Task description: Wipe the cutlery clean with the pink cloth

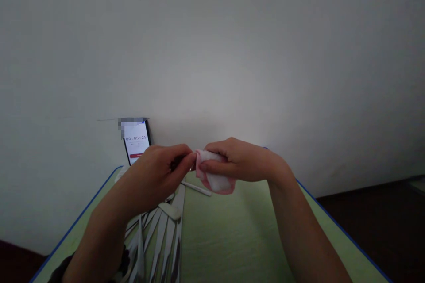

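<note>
My right hand (232,159) is closed around a folded pink and white cloth (221,182), held above the table. At the cloth's left edge, my left hand (169,166) is closed with thumb and fingers pinched together. A small shiny bit shows by its fingertips, but what it holds is mostly hidden by the fingers and the cloth. Below my left hand lie several metal table knives (161,241), roughly side by side. A slim utensil handle (197,189) lies on the table just under the cloth.
The green table (232,234) has a blue edge and stands against a pale wall (212,53). A phone (137,141) showing a timer leans on the wall at the back left. Dark floor (365,216) shows to the right.
</note>
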`<action>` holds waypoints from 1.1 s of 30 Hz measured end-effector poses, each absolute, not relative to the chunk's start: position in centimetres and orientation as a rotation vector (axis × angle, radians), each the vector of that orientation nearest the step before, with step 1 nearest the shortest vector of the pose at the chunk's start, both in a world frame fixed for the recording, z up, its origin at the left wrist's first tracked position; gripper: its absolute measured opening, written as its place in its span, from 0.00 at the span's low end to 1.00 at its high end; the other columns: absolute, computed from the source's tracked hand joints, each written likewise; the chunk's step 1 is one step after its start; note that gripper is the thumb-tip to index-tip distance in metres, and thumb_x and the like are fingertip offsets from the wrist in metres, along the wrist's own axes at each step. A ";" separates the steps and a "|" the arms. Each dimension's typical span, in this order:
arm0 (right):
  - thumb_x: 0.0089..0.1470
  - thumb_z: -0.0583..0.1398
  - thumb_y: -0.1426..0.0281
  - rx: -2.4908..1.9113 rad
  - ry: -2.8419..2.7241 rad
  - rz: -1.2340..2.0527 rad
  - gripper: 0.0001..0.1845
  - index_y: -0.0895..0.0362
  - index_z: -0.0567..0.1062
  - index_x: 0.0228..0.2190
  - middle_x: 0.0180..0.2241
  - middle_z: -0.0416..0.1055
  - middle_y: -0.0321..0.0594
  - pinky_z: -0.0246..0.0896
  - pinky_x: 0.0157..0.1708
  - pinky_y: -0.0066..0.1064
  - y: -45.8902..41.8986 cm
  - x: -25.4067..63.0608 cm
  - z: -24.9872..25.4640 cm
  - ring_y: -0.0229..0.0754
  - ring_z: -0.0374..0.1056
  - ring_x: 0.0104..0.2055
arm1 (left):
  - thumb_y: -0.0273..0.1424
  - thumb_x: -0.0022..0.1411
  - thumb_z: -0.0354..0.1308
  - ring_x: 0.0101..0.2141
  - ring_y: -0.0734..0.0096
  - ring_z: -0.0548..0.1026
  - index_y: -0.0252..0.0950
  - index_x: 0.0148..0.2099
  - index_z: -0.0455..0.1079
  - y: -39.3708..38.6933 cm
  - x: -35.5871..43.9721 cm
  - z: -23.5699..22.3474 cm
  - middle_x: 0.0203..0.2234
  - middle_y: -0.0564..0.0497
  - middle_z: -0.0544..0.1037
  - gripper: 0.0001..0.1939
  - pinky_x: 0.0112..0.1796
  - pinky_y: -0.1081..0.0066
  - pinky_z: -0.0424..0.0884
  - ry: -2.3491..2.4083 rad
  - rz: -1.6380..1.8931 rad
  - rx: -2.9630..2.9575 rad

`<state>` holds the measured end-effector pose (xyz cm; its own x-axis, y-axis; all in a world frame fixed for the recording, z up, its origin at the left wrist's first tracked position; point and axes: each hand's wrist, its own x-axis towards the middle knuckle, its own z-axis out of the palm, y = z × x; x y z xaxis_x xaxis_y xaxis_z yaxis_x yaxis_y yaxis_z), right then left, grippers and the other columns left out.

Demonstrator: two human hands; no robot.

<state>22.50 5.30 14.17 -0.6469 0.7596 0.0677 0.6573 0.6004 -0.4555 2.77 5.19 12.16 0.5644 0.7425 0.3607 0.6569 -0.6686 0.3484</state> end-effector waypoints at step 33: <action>0.56 0.51 0.59 -1.092 -2.523 1.088 0.19 0.62 0.72 0.33 0.26 0.67 0.36 0.52 0.22 0.23 5.1 24.2 14.3 0.32 0.59 0.25 | 0.39 0.65 0.44 0.18 0.77 0.64 0.35 0.28 0.68 4.9 1.3 12.9 0.15 0.57 0.67 0.19 0.23 0.76 0.56 1.216 0.695 2.732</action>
<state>24.24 5.12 14.33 -0.7121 0.6930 -0.1124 0.5574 0.4608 -0.6906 1.33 4.87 12.87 0.5844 0.7200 0.3742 0.6879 -0.6842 0.2423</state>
